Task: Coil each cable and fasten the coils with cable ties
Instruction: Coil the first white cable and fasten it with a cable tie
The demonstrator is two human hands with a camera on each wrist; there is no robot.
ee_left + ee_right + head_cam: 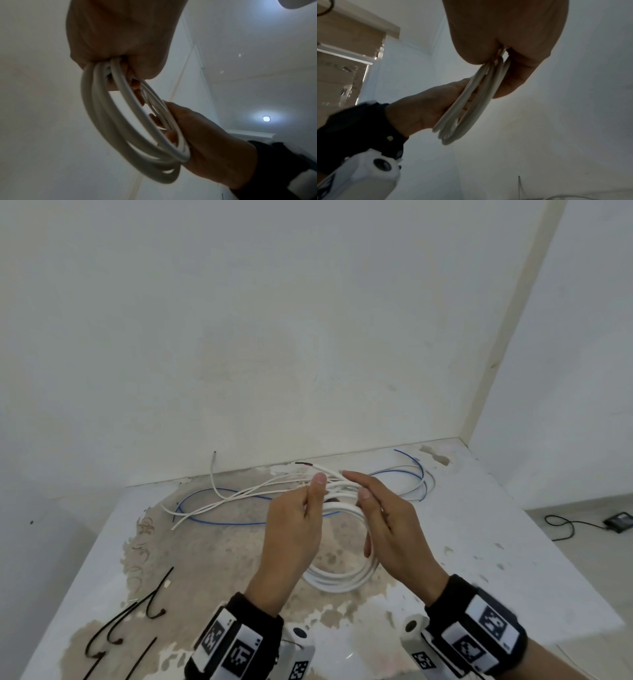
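While round white coil (337,575) hangs, left hand (294,529), right hand (390,525) grip it

Both hands (294,529) (387,522) raised — grips closed.

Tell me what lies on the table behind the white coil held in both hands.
Behind the white coil, loose white cables and a blue cable sprawl across the table. The left hand and right hand cover where they cross.
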